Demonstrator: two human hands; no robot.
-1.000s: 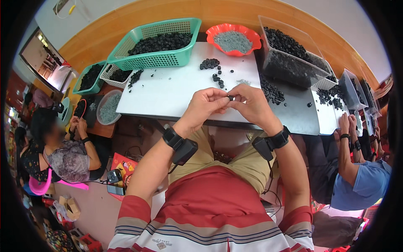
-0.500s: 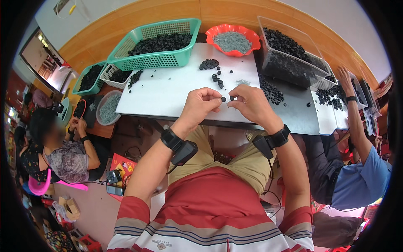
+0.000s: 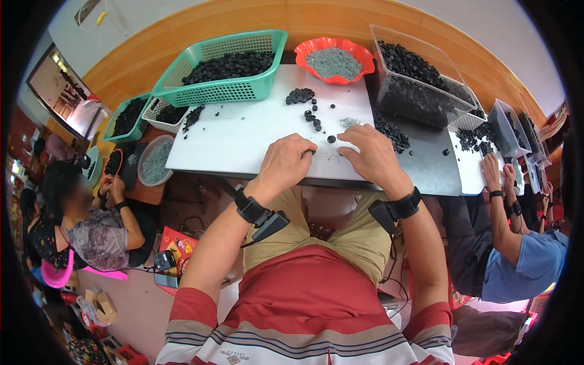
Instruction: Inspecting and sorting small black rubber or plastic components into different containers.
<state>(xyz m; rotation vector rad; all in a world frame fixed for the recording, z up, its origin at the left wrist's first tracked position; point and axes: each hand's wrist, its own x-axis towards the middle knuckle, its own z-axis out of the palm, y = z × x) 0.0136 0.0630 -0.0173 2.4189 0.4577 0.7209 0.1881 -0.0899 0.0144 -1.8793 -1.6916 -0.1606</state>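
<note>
Thumb and fingers of my left hand (image 3: 283, 160) are pinched on a small black part (image 3: 311, 151), mostly hidden by the fingertips. My right hand (image 3: 373, 154) is open above the white board (image 3: 243, 137), thumb and forefinger apart with nothing between them. Just off its fingertips lies a round black cap-like piece (image 3: 331, 139). Beyond the hands, more loose black pieces (image 3: 314, 120) form a short trail toward a small cluster (image 3: 300, 95). A little heap of thin grey bits (image 3: 348, 122) lies behind my right hand.
At the back stand a green basket (image 3: 222, 94) of black pieces, a red scalloped bowl (image 3: 336, 79) of grey bits and a clear bin (image 3: 420, 100) of black parts. One person (image 3: 100, 228) works at the left, another (image 3: 517, 261) at the right.
My hands have moved apart, and the right one has opened. A round black piece now lies on the board between them. The right-hand person's arms have drawn nearer the table edge.
</note>
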